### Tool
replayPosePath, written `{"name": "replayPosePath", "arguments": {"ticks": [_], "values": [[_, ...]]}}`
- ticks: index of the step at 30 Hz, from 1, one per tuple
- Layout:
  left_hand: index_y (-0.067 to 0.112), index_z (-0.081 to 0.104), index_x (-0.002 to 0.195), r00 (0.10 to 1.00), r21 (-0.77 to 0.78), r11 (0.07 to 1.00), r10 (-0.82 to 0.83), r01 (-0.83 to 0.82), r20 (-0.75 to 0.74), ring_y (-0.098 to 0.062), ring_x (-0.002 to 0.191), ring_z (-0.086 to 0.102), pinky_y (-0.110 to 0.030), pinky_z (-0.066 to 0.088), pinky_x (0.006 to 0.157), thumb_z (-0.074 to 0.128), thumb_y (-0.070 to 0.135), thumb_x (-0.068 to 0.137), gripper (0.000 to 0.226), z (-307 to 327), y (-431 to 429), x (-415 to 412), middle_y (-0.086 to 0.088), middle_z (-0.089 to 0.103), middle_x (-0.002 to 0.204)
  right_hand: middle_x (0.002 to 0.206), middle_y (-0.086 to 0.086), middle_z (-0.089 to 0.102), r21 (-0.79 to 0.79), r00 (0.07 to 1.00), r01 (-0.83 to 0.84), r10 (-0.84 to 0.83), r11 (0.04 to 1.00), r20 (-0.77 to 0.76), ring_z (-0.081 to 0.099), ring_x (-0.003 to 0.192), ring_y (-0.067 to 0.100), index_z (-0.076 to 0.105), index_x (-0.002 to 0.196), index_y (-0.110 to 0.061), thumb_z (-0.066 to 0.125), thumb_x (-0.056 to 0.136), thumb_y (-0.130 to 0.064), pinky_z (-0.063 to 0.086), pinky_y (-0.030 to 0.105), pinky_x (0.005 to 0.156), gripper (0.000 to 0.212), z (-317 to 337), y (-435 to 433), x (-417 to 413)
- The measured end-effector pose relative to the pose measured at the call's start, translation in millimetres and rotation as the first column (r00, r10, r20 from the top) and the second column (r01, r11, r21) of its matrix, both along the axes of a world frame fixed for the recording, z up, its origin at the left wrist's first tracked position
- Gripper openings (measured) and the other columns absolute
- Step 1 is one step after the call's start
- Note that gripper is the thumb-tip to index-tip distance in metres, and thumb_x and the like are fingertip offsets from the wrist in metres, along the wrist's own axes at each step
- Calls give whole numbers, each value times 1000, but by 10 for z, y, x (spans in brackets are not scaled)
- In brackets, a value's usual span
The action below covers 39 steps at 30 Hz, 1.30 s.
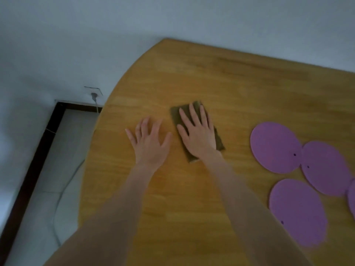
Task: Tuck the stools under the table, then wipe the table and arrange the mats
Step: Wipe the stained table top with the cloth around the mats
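My right hand [198,135] is spread flat with straight fingers, pressing on the olive cloth [175,115]. The cloth lies folded into a strip near the middle of the wooden table [211,73]. My left hand [149,143] is open too, palm down on bare wood just beside the cloth at its nine o'clock, holding nothing. I judge this to be the wiping step, with the mat arranging yet to come. No stool is in view, so I cannot tell how that part stands.

To wipe well, I want the whole palm loading the cloth evenly, so it slides as one pad rather than rucking at its twelve o'clock corner. Long overlapping strokes along the grain should serve, out toward the curved rim at nine o'clock and the far edge at twelve. The left hand is best used as a brace, lifted clear whenever the cloth's path crosses it.

Three purple mats [274,146] lie flat at three to five o'clock of the cloth, well apart from it. Two of them touch or overlap at the edges. A sliver of a fourth mat [352,198] shows at the frame's right edge. The wood beneath them needs wiping as well, so I would shift them onto a cleaned patch before passing there. Blur hides any dirt or streaks.
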<state>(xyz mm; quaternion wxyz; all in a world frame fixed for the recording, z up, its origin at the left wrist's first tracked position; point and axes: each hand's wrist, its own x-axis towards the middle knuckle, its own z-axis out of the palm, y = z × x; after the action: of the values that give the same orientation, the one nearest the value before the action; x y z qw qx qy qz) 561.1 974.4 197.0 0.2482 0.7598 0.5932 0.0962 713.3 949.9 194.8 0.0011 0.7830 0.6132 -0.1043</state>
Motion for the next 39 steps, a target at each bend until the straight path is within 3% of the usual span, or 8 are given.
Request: {"name": "replayPosePath", "arguments": {"ticks": [2,7,15,22,25,28,36,39], "values": [[28,37,143,1000,16,1000,0,0,5,-23,146,3,-54,-11,115,43,50,93,55,23,-179,-146,-3,18,157,161,-4,-1,-11,1000,14,-14,1000,9,-8,147,23,9,152,-36,18,99,-53,-3,42,119,56,8,-389,24],[29,36,145,990,35,997,-68,73,-120,-28,145,4,-58,-10,113,23,62,86,68,-8,-871,-473,-7,19,157,161,-3,0,-46,939,343,-343,938,2,-10,147,27,10,152,-34,19,100,-52,-3,46,119,56,10,-618,356],[24,48,138,978,51,999,27,-17,-208,-36,141,20,-69,2,110,33,57,85,64,-50,-1507,-682,-13,34,150,161,-1,5,-8,1000,9,-9,1000,-16,-1,148,28,14,152,-32,15,98,-54,3,44,120,58,38,-1324,-430],[26,44,141,985,64,997,40,-30,-167,-33,144,13,-64,-5,110,30,56,85,65,-86,-1587,-685,-12,27,154,161,-1,2,-48,960,279,-278,959,20,-5,147,29,10,152,-34,12,95,-57,-1,45,119,61,-12,-1681,-139],[25,43,142,989,63,998,29,-20,-146,-33,144,9,-61,-10,110,34,54,86,63,-83,-1602,-700,-11,23,156,161,0,4,-28,986,162,-162,986,-23,-4,147,31,13,152,-32,7,92,-57,-1,46,119,65,13,-1723,-534],[23,41,143,994,44,999,1,4,-107,-33,145,8,-64,-5,112,42,48,94,55,-19,-1681,-764,-13,20,156,160,2,14,11,1000,11,-11,1000,-22,7,147,31,22,151,-31,18,97,-54,5,45,119,59,14,-2172,-764],[24,45,140,984,69,997,42,-31,-170,-34,142,19,-63,5,113,26,56,88,64,-14,-2617,-1138,-13,31,152,161,0,2,-43,971,237,-238,971,-15,-6,147,30,11,152,-31,17,98,-53,-2,46,118,59,16,-2440,-528],[23,48,138,979,61,996,81,-70,-187,-35,139,23,-65,9,112,30,56,87,63,-39,-2896,-1230,-13,34,150,161,1,5,-28,995,83,-85,996,-46,-2,147,32,12,152,-30,13,97,-53,0,48,118,60,26,-2488,-972]]}}
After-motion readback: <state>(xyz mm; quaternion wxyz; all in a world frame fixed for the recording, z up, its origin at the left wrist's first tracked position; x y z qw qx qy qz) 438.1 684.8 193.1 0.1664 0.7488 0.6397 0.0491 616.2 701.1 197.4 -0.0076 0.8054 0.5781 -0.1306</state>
